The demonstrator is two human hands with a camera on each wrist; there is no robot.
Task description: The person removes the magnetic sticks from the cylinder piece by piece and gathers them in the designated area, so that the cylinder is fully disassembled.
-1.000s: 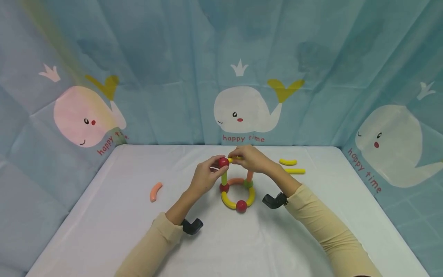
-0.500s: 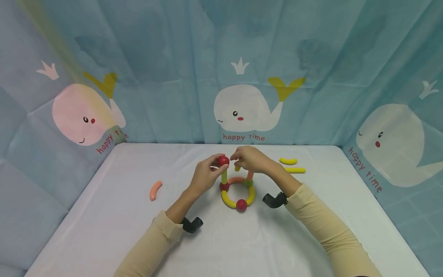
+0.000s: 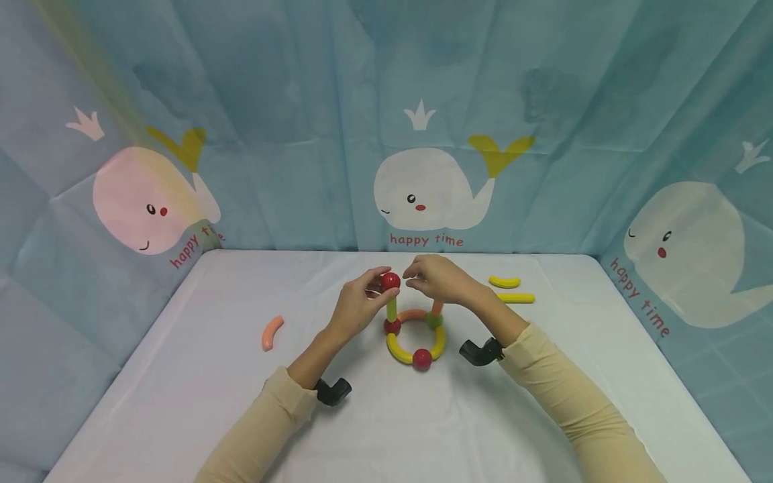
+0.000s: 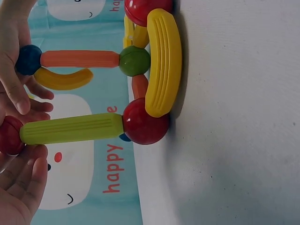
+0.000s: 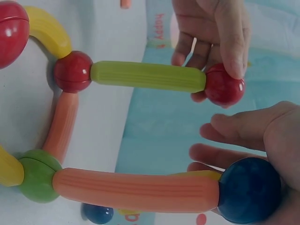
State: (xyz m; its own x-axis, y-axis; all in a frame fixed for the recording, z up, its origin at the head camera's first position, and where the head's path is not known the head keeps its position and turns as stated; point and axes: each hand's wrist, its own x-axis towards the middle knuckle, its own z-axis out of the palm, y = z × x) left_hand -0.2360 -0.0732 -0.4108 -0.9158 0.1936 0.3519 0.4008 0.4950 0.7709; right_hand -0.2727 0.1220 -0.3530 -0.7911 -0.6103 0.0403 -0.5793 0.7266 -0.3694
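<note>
In the head view, my left hand (image 3: 356, 308) holds a red ball (image 3: 390, 281) between thumb and fingers, atop an upright lime-green rod (image 3: 392, 310). That rod rises from a red ball (image 4: 145, 121) in a ring of balls and curved rods. A salmon upright rod (image 5: 136, 191) stands on the green ball (image 5: 40, 176), with a blue ball (image 5: 251, 190) on top. My right hand (image 3: 443, 278) is around the blue ball, thumb and forefinger apart with nothing between them. From the blue ball hangs a yellow curved rod (image 4: 65, 79), hidden by the hand in the head view.
On the white table (image 3: 181, 402), a salmon curved rod (image 3: 272, 333) lies to the left. A yellow curved rod (image 3: 504, 282) and a yellow straight rod (image 3: 517, 298) lie back right. Another blue ball (image 5: 98, 213) sits behind the structure. A whale-print curtain (image 3: 302, 174) borders the table.
The yellow curved rod has swung down from the red ball and now hangs from the blue one. My right fingers have let it go; my left hand has hardly moved.
</note>
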